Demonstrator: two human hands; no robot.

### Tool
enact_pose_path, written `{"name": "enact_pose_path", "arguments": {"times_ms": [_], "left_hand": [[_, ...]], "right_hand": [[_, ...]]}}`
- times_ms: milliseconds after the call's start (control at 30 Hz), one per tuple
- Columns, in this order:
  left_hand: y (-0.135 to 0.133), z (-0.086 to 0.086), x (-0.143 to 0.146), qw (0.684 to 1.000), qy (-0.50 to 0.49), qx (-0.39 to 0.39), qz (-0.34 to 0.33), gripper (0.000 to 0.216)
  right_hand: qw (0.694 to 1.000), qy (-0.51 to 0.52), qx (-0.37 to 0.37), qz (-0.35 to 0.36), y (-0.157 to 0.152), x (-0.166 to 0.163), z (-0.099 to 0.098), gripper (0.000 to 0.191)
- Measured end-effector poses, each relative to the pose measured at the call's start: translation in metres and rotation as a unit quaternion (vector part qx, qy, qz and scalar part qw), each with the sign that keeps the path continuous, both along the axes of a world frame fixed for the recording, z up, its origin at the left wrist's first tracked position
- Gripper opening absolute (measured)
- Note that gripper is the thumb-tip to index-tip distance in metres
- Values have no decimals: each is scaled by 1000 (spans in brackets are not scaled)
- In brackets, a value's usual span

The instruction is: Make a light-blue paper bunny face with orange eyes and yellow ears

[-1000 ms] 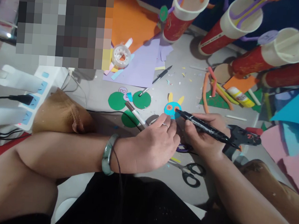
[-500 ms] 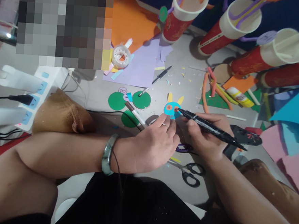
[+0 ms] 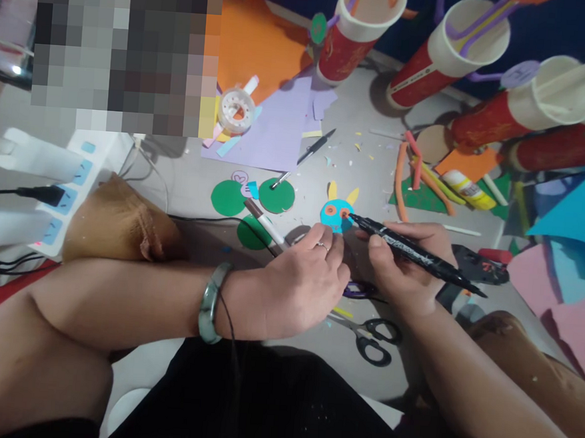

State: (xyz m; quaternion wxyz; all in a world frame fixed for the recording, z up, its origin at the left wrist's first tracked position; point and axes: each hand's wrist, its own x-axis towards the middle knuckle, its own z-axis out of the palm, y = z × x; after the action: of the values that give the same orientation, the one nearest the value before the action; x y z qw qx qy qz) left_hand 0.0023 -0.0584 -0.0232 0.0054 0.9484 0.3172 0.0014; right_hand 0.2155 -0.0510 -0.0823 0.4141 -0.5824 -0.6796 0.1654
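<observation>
A small blue paper face point(image 3: 333, 215) with orange eyes and two yellow ears lies on the grey table. My right hand point(image 3: 403, 267) is closed round a black marker point(image 3: 415, 253), whose tip touches the face's right orange eye. My left hand point(image 3: 304, 281), with a ring and a green bangle on the wrist, rests curled on the table with its fingertips pressing on the lower edge of the blue face.
Three green paper circles point(image 3: 277, 195) and a white-capped pen point(image 3: 265, 222) lie to the left. Scissors point(image 3: 370, 336) lie near my wrists, a black glue gun point(image 3: 479, 269) to the right. Red paper cups point(image 3: 358, 30), coloured paper sheets, foam sticks point(image 3: 400, 176), a glue bottle point(image 3: 469, 189) and a power strip point(image 3: 69, 187) surround the spot.
The marker tip has shifted slightly right across the face's orange eye, and its rear end has swung a little lower and to the right. My left hand has stayed put.
</observation>
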Motion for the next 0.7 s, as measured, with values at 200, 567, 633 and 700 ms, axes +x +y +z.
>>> {"name": "enact_pose_path", "arguments": {"times_ms": [200,567,633,700], "left_hand": [[-1,0,0,1000,-5,4,1,33],[-3,-9,1,1000,-3,20,-6,37],[-3,-9,1,1000,1,21,-3,37],[-3,-7,2,1000,4,18,4,36]], "right_hand": [[999,-24,-3,26,2,-8,13,26],[996,-77,-20,46,6,-17,20,20],[996,-78,-30,42,5,-17,20,21],[995,-82,-38,42,5,-17,19,22]]}}
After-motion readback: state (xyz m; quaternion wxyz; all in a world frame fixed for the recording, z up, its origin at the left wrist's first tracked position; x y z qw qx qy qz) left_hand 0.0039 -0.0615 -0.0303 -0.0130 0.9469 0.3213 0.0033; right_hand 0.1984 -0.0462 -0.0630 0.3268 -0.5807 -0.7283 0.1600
